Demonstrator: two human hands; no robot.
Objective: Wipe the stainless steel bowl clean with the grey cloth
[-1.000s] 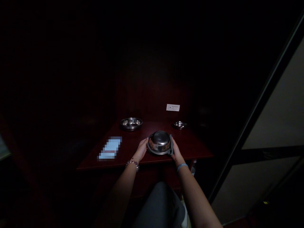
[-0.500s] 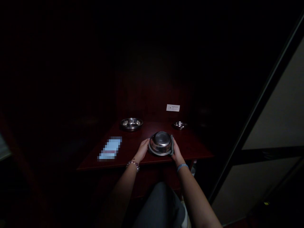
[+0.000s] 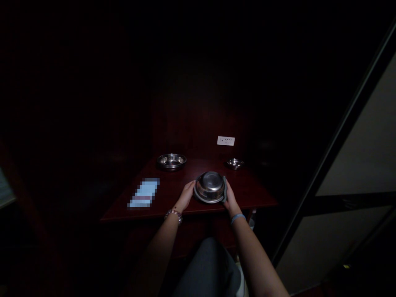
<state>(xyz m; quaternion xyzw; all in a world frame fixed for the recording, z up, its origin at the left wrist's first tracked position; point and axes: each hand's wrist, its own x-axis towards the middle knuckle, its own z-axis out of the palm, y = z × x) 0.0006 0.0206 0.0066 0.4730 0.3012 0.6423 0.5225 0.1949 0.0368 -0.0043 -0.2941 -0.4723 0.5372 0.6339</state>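
Bowl [image 3: 210, 186]: base up between both hands, above the near middle of the desk [image 3: 170, 185]; cannot tell whether it touches the wood.
Left hand [image 3: 186, 195]: thumb and fingers clamped on the left rim, probably to steady it.
Right hand [image 3: 230, 199]: clamped on the right side through the cloth [image 3: 225, 189], which perhaps cushions the grip.
Basin [image 3: 171, 162]: far left, open side up.
Dish [image 3: 235, 164]: far right; both likely set back to spare the hands room.
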